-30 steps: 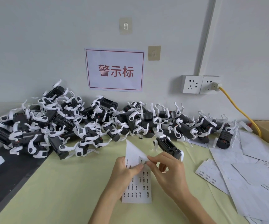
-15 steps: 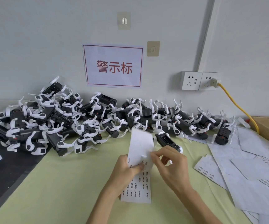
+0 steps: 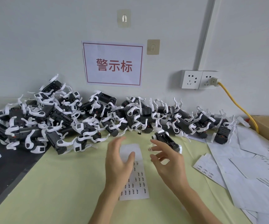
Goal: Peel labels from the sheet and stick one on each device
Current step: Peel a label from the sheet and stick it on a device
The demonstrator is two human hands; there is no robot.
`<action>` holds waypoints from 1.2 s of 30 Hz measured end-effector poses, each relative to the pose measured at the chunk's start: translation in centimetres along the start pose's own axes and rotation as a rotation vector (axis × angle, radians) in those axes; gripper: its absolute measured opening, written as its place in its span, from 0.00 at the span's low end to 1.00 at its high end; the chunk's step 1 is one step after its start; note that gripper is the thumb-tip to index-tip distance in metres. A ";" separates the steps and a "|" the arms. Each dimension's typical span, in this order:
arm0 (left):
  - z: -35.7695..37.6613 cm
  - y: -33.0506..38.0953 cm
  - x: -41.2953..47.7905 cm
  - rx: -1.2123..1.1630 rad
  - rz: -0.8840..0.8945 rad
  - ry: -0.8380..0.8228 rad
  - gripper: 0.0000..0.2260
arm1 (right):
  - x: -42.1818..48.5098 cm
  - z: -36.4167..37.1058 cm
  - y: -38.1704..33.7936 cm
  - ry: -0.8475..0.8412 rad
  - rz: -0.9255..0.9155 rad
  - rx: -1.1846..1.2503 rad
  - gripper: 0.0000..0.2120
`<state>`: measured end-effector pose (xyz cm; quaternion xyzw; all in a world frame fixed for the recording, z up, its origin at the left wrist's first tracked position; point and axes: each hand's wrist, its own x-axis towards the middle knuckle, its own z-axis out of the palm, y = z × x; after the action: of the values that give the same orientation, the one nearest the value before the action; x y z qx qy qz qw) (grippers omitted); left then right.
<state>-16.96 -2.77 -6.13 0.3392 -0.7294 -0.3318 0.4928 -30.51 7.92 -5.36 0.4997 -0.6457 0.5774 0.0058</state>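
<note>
On the pale green tabletop point(image 3: 57, 183) the label sheet point(image 3: 137, 177) lies flat at the middle of the view, its upper part bare white and its lower part printed with rows of small dark labels too small to read. The left hand point(image 3: 119, 165) hovers over the sheet's left edge, fingers straight and spread, holding nothing. The right hand point(image 3: 169, 164), at 3 o'clock from the sheet, has loosely bent fingers, and one small peeled label point(image 3: 150, 149) clings to a fingertip; whether it is pinched or only stuck there cannot be told. At 12 o'clock from that hand lies a single black-and-white device point(image 3: 166, 139), near the fingertips. Behind it, a heap of devices point(image 3: 82, 120) runs along the wall from 9 to 2 o'clock. A wall sign point(image 3: 113, 64) with a red border reads "警示标". At 2 o'clock a yellow cable point(image 3: 237, 104) is plugged into a socket point(image 3: 208, 80). Loose sheets point(image 3: 251, 167) lie at 3 o'clock.
</note>
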 end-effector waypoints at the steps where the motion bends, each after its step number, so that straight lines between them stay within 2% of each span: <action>1: 0.0 0.3 0.0 -0.073 -0.030 -0.069 0.19 | -0.1 0.0 0.0 -0.021 0.002 0.005 0.29; 3: 0.1 0.9 -0.1 -0.187 -0.099 -0.214 0.12 | -0.1 -0.1 0.0 -0.046 0.003 0.014 0.29; 6: 0.2 1.6 -0.3 -0.248 -0.103 -0.283 0.09 | -0.2 -0.1 0.0 -0.064 0.004 0.015 0.28; 15: 0.1 1.6 -0.1 -0.248 -0.140 -0.318 0.09 | -0.1 0.0 -0.5 -0.086 0.032 0.055 0.22; 21: -0.1 1.6 -0.2 -0.288 -0.163 -0.327 0.12 | -0.1 0.0 -0.6 -0.083 0.021 0.034 0.22; 25: -0.2 1.9 -0.2 -0.339 -0.181 -0.355 0.12 | 0.0 0.0 -0.2 -0.042 0.037 0.007 0.16; 36: 0.0 1.9 -0.5 -0.310 -0.139 -0.382 0.14 | 0.1 -0.3 0.1 -0.002 -0.034 -0.148 0.07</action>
<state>-17.17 -1.31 -4.84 0.2402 -0.7246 -0.5310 0.3680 -30.79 8.05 -5.33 0.5094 -0.6779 0.5275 0.0520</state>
